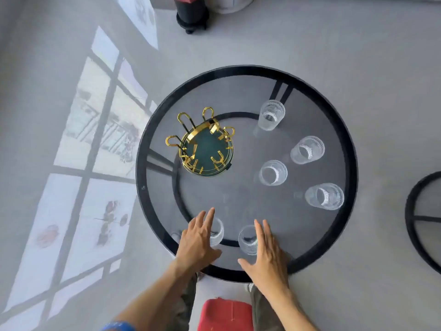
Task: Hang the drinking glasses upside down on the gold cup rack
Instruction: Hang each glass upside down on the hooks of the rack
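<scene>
Reaching over the near edge of the round glass worktop point(310, 91), the left hand point(196, 240) and right hand point(267, 252) each flank a ribbed drinking glass point(247, 238), fingers spread, gripping nothing. Six glasses stand upright; the gold cup rack point(206, 145) stands empty, well apart.

Both forearms bare, no sleeves showing. Bright blue wristband point(119, 326) on the left arm at the bottom edge. Left hand point(198, 242) and right hand point(267, 256) bare, no rings or gloves; dark olive trousers point(188, 304) underneath.
</scene>
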